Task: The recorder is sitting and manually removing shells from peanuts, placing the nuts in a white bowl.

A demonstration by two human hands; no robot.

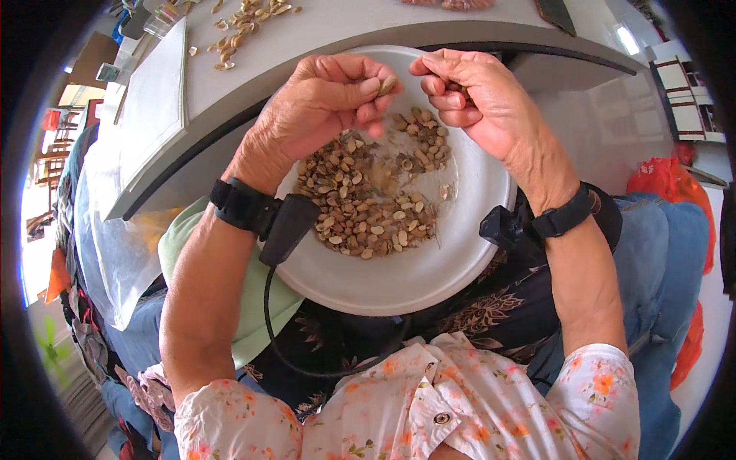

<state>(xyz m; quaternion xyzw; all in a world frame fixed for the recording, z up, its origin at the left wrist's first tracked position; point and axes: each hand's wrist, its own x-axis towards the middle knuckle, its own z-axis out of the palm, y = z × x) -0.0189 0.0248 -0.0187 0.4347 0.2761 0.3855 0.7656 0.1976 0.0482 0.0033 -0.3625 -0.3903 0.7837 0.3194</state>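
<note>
My left hand pinches a peanut shell between thumb and index finger, above the far side of a wide white basin. To its right, my right hand is held up with its fingers curled around small reddish-brown peanut kernels, partly hidden by the fingers. The two hands are a little apart. The basin rests on my lap, and a heap of unshelled peanuts with some bits of debris covers much of its bottom. A smaller group of peanuts lies at the basin's right.
Beyond the basin runs a pale table edge. Scattered peanut shells and a clear bag of reddish kernels lie on the table. A white board sits at its left end. A red plastic bag is at the right.
</note>
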